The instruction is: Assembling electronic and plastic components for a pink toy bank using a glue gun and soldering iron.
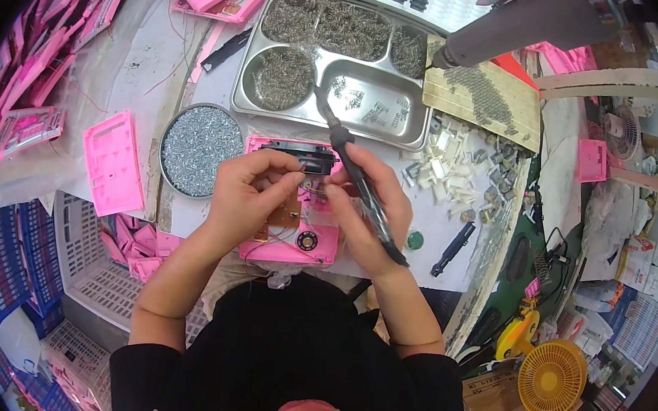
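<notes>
- The left hand (246, 193) is bent over the pink plastic housing (289, 237), with its fingertips pinched together on a small part at the housing's far end; what they pinch is too small to tell.
- The right hand (372, 210) is clenched around a black pen-shaped tool (360, 181), which lies slantwise across the fingers with its thin tip pointing far and left.
- The pink plastic housing lies on the table (153, 50) just in front of the person, between both hands, with a brown circuit board (286, 215) and thin wires showing inside.
- A round tin of screws (200, 149) stands just left of the left hand.
- A metal compartment tray (336, 62) of small metal parts lies on the far side.
- A loose pink panel (113, 163) lies further left.
</notes>
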